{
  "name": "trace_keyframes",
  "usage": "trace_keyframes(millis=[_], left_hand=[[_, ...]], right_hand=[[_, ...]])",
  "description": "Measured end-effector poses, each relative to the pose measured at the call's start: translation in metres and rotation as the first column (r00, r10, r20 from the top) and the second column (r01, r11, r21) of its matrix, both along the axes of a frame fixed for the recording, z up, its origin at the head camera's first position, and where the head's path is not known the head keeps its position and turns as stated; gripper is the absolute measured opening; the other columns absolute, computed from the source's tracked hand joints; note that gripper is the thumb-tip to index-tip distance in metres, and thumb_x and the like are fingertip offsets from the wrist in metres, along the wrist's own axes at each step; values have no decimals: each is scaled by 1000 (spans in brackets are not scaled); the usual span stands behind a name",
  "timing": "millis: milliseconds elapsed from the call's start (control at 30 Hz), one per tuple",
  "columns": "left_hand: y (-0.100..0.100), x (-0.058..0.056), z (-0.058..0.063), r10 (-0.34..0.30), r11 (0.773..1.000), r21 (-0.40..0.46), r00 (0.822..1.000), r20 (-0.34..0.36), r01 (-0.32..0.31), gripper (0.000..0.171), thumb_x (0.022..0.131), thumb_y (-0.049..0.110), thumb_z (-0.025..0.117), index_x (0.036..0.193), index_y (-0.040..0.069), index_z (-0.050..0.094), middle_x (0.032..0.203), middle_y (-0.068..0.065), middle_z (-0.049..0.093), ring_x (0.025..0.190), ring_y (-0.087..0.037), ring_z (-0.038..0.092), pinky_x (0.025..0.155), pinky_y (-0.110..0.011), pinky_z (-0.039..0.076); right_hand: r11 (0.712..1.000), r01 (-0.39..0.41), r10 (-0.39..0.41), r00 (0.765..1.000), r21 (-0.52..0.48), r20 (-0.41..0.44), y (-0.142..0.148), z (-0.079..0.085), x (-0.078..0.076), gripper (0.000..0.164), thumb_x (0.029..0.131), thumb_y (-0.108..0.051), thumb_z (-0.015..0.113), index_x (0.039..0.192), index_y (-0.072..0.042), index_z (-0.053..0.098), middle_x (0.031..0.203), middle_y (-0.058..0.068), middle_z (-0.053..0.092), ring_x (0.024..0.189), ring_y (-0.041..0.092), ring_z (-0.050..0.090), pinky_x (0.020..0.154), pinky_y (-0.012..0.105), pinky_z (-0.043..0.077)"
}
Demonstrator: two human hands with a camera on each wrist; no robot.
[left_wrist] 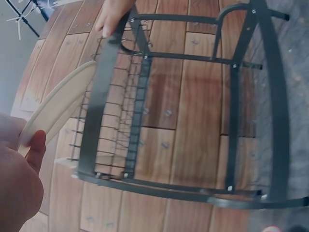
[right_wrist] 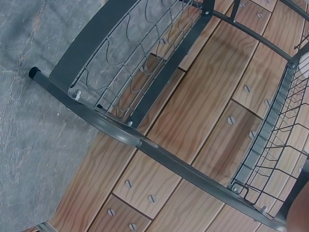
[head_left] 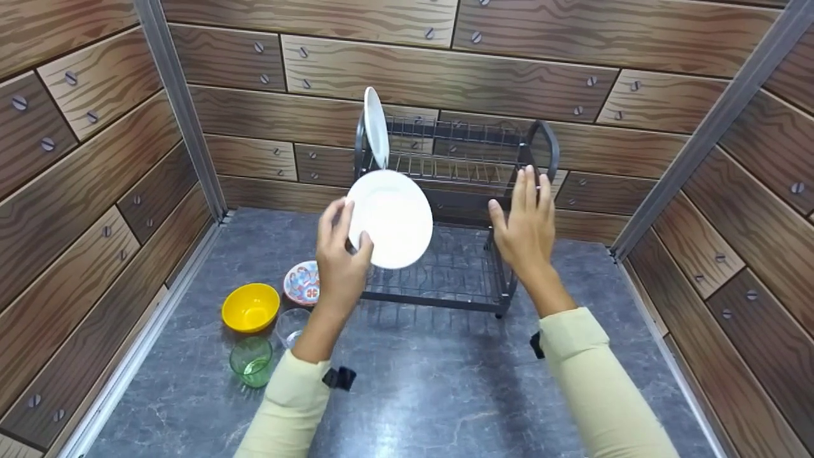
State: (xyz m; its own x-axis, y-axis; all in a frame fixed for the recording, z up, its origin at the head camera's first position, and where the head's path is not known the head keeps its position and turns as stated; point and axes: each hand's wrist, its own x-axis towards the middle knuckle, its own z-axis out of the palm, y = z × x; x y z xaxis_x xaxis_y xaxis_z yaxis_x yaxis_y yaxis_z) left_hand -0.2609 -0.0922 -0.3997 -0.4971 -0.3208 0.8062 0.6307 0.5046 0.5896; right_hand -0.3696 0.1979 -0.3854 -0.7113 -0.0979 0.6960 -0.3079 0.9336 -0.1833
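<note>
A white plate point(head_left: 395, 219) is pinched at its left edge between the thumb and fingers of my left hand point(head_left: 343, 254). It is in front of the upper tier of a black two-tier dish rack point(head_left: 439, 302). In the left wrist view the plate point(left_wrist: 60, 99) appears edge-on beside the upper wire tier. A second white plate point(head_left: 376, 127) stands upright at the left end of that tier. My right hand point(head_left: 526, 232), its fingers straight, is at the rack's right end; whether it touches the frame I cannot tell. Only a sliver of that hand point(right_wrist: 300, 212) shows in the right wrist view.
Left of the rack on the grey floor point(head_left: 432, 394) are a yellow bowl point(head_left: 251, 308), a green glass point(head_left: 251, 362), a clear glass bowl or cup point(head_left: 291, 326) and a patterned dish point(head_left: 301, 283), partly behind my left arm. Wood-patterned walls point(head_left: 381, 63) enclose the sides and back.
</note>
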Motion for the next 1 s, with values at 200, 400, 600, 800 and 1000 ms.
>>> trace_keyframes(millis=[200, 400, 600, 800, 1000], left_hand=[[-9, -9, 30, 44, 999, -15, 999, -32, -45, 51, 82, -4, 61, 132, -6, 52, 134, -19, 47, 118, -25, 50, 102, -27, 43], [-22, -21, 59, 128, 991, -36, 990, -67, -131, 50, 82, -3, 61, 131, -6, 53, 134, -17, 48, 125, -25, 47, 107, -26, 37], [-30, -33, 81, 161, 985, -52, 983, -84, -165, 47, 84, -3, 58, 131, -7, 53, 134, -17, 47, 120, -22, 47, 104, -25, 39], [-29, -45, 92, 200, 973, -96, 976, -89, -208, 47, 85, -4, 56, 131, -8, 52, 135, -19, 46, 123, -24, 46, 101, -26, 42], [-22, -56, 99, 243, 956, -140, 964, -105, -256, 46, 85, -5, 54, 131, -7, 53, 134, -18, 47, 97, -26, 57, 84, -28, 51]], right_hand=[[1000, 1, -1, 1000, 0, -8, 0, 0, -1, 74, 98, -54, 33, 152, -6, 19, 160, 5, 14, 145, 31, 9, 118, 45, 10], [1000, -5, 5, 1000, -2, -5, 0, 0, -1, 74, 98, -54, 33, 153, -6, 19, 160, 6, 15, 145, 30, 8, 118, 45, 10], [1000, 1, -1, 1000, -1, 1, 0, 0, -1, 75, 98, -55, 32, 153, -7, 17, 160, 5, 13, 145, 29, 6, 118, 45, 9], [1000, 1, -1, 1000, -7, -4, 0, 0, -1, 75, 97, -55, 34, 153, -7, 18, 160, 5, 14, 145, 30, 8, 118, 46, 11], [1000, -1, 1, 1000, -5, -7, 0, -1, -1, 75, 97, -55, 34, 152, -6, 19, 160, 4, 13, 144, 33, 10, 117, 47, 11]])
